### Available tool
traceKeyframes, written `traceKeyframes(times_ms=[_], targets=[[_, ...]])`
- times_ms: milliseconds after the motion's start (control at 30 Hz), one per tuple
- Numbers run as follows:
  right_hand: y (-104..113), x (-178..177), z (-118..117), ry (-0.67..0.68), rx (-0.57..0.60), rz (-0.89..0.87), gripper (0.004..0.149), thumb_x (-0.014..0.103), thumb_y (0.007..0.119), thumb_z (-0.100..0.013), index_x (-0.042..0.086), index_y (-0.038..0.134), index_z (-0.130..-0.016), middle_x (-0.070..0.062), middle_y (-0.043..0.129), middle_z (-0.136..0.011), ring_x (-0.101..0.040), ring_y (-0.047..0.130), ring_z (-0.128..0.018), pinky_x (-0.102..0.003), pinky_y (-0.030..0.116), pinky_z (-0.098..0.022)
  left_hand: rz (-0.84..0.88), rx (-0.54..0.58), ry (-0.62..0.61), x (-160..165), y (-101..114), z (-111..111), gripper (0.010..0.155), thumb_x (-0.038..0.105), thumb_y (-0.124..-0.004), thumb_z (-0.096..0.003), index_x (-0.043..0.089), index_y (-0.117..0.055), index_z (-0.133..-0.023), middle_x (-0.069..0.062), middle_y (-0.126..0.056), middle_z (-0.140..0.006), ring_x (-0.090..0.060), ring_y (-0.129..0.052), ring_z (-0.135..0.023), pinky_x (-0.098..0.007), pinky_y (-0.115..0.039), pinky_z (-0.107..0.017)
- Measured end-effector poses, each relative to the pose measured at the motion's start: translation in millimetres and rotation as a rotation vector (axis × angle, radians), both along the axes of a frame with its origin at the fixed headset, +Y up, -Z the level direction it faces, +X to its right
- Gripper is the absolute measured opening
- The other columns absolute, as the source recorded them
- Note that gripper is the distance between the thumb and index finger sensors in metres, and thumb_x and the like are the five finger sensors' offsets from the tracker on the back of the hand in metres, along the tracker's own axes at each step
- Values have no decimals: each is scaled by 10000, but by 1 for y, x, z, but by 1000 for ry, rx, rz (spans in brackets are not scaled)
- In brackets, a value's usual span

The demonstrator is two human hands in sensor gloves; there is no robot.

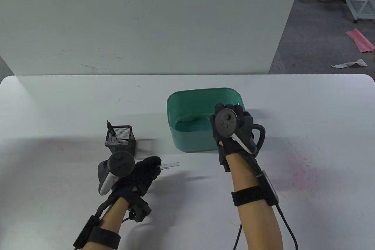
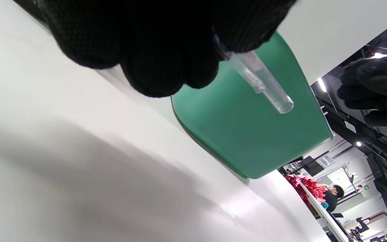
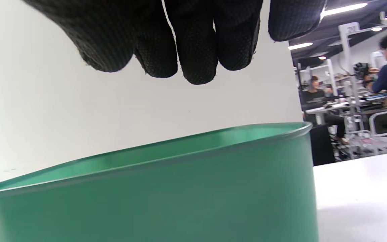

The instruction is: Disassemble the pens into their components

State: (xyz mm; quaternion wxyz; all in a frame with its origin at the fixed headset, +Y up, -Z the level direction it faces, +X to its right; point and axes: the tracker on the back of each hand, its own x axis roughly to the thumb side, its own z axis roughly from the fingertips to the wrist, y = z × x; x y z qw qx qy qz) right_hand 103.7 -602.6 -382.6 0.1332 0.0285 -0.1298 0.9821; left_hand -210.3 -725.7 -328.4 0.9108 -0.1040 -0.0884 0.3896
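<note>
My left hand (image 1: 155, 165) grips a clear pen barrel (image 1: 169, 165) above the table, its open end pointing right toward the green bin (image 1: 193, 144). In the left wrist view the barrel (image 2: 264, 80) sticks out from under my gloved fingers (image 2: 153, 64), in front of the bin's wall (image 2: 240, 134). My right hand (image 1: 231, 110) hovers over the bin's right side, fingers pointing down. In the right wrist view its fingers (image 3: 197, 43) hang above the bin's rim (image 3: 180, 148) with nothing visible in them. Some pale parts (image 1: 189, 119) lie inside the bin.
A black mesh pen holder (image 1: 124, 137) stands left of the bin, just behind my left hand, with a dark pen (image 1: 111, 128) leaning in it. A white wall panel (image 1: 140, 21) stands behind the table. White tabletop (image 1: 316, 132) lies to the right.
</note>
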Motion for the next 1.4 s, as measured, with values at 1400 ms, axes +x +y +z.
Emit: traceKeyframes(times_ms=[1400], targets=[[-90,31,71,253,-126,109,664,529,656,-600,270,389,-1151,-181,336,-1216,-470,241,-1079,-723,245,-709,-115,260,111,30,82,-26,465,445,-731,-552,303,-703,-993,1,-940,-839,-180,-1040,-660,-486,-859,-573]])
